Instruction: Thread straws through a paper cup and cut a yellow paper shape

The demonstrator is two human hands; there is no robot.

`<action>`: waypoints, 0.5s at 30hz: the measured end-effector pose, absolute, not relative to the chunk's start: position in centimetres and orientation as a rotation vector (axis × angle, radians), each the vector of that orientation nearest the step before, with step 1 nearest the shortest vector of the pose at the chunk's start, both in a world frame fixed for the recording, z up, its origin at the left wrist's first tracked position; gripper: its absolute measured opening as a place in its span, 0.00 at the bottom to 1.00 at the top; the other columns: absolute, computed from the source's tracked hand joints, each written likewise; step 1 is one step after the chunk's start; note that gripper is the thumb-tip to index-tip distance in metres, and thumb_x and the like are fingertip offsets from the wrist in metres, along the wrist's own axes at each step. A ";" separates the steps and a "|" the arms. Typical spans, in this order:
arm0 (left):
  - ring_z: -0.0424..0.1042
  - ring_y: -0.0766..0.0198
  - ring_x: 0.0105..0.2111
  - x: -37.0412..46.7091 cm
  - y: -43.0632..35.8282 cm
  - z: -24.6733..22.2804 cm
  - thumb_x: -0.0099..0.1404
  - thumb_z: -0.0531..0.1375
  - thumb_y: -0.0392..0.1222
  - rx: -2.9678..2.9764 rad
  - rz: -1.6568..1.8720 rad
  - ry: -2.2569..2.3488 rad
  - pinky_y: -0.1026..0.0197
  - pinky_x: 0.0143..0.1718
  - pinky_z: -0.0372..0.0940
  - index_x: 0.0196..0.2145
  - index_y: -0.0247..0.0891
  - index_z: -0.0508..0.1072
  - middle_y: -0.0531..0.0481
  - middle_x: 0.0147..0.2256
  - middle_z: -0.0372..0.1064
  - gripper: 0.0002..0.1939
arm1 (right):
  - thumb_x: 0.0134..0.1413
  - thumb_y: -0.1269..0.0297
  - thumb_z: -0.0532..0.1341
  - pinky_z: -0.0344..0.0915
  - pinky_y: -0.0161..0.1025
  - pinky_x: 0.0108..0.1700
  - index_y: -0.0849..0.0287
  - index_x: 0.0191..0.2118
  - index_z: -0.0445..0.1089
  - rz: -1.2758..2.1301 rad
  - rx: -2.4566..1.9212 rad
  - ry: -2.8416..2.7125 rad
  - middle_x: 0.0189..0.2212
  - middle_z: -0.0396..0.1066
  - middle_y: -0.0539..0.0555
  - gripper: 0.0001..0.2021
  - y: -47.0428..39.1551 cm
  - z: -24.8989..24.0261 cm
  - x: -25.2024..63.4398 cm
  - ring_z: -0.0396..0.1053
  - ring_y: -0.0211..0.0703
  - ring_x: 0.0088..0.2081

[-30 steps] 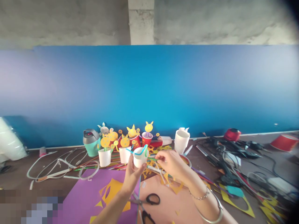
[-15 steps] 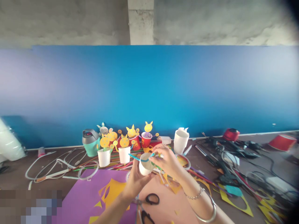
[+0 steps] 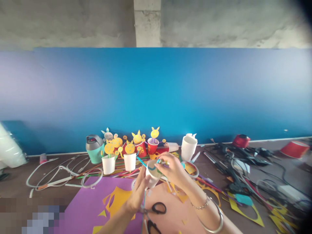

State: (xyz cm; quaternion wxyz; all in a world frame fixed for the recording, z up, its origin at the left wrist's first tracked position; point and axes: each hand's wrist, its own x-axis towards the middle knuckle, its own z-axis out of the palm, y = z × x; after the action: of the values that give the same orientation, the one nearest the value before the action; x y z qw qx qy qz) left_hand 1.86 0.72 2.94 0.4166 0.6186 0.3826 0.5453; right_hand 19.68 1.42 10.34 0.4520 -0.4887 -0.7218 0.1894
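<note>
- Well, from where I stand, the left hand has its fingers curled around a small white paper cup, held up and tipped a bit over the paper.
- The right hand pinches its thumb and fingers together by the cup's rim (I can't tell if on blue or green).
- A thin bright-blue stem pokes out of the cup, and a bit of green shows by the fingers.
- This cup looks only part made: no face on it yet.
- Behind it, two white paper cups and some red paper cups have round yellow paper faces and look done.
- Tall stacked white cups stand off to the right, with no yellow face.
</note>
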 end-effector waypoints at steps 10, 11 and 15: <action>0.67 0.65 0.26 2.6 0.9 4.9 0.63 0.64 0.52 1.366 1.458 0.962 0.65 0.30 0.63 0.27 0.37 0.73 0.54 0.24 0.69 0.16 | 0.50 0.56 0.68 0.66 0.42 0.46 0.57 0.54 0.63 0.795 -1.292 -1.804 0.47 0.74 0.57 0.27 -0.1 11.4 19.4 0.72 0.50 0.46; 0.65 0.66 0.25 2.5 0.9 4.8 0.62 0.64 0.52 1.363 1.471 0.993 0.66 0.29 0.62 0.25 0.37 0.72 0.55 0.22 0.67 0.17 | 0.46 0.57 0.70 0.66 0.44 0.49 0.56 0.58 0.61 0.800 -1.305 -1.822 0.50 0.72 0.58 0.33 -0.3 11.5 19.4 0.71 0.52 0.50; 0.67 0.64 0.26 2.5 1.0 4.2 0.64 0.63 0.52 1.433 1.475 1.025 0.65 0.29 0.63 0.26 0.37 0.73 0.53 0.24 0.70 0.16 | 0.44 0.62 0.70 0.63 0.48 0.54 0.55 0.60 0.59 0.697 -1.381 -1.901 0.54 0.70 0.60 0.36 -0.9 12.0 19.5 0.68 0.56 0.55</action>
State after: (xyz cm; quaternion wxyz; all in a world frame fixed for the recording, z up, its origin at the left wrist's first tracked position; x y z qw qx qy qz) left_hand 2.47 0.98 4.19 0.4095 0.5690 0.4070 0.5855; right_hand 19.46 -0.86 12.03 0.3387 -0.5302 -0.7297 0.2676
